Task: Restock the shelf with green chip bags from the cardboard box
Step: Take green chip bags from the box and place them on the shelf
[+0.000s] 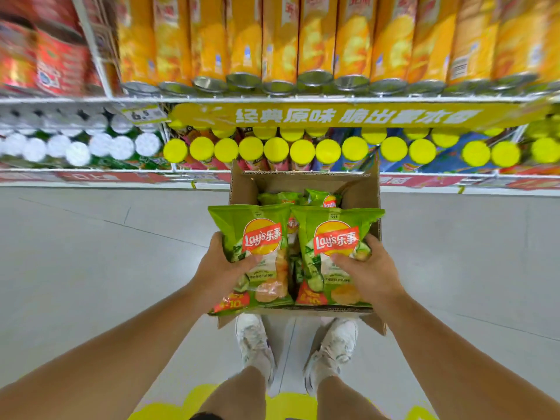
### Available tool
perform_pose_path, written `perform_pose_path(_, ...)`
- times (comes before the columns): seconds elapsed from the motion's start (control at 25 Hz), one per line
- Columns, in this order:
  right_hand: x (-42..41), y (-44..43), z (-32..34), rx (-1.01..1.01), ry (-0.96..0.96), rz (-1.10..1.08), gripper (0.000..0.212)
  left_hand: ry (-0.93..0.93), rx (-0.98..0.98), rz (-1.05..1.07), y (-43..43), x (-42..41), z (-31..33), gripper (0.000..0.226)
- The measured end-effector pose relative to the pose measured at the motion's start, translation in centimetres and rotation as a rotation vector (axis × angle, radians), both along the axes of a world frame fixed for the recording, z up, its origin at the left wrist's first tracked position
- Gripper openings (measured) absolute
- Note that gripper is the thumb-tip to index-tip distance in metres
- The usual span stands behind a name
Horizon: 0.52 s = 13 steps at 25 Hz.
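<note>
An open cardboard box stands on the floor in front of the shelves, just beyond my feet. More green chip bags lie inside it. My left hand grips one green chip bag by its left side, thumb across the front. My right hand grips a second green chip bag by its right side. Both bags are held upright side by side above the box's near half, hiding most of its inside.
The shelf unit ahead holds orange chip canisters on top and yellow-lidded canisters below, with white-lidded ones at left. Grey floor spreads on both sides of the box. My white shoes stand behind it.
</note>
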State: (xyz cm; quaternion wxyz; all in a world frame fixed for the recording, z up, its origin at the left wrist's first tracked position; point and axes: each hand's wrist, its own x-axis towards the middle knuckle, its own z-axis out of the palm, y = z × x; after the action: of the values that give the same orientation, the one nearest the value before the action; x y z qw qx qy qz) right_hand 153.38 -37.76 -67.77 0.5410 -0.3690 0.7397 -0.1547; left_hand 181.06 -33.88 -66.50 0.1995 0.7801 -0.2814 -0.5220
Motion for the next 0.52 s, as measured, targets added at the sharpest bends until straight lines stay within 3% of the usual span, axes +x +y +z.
perform_pose_path(0.12,-0.2,-0.9,5.6,-0.015,-0.025,-0.031,0.054,-0.008,-0.046,0.001,-0.5,0.6,5.4,0.065)
perform_pose_path(0.36,0.7,-1.4,17.8,-0.099,-0.081,-0.026,0.084,0.028,-0.182,0.000,-1.7,1.0,17.7,0.063)
perform_pose_path(0.52,1.1,-1.0,24.2,-0.130,-0.145,-0.077,0.087,0.059,-0.244,-0.038,-2.2,1.2,24.6,0.064)
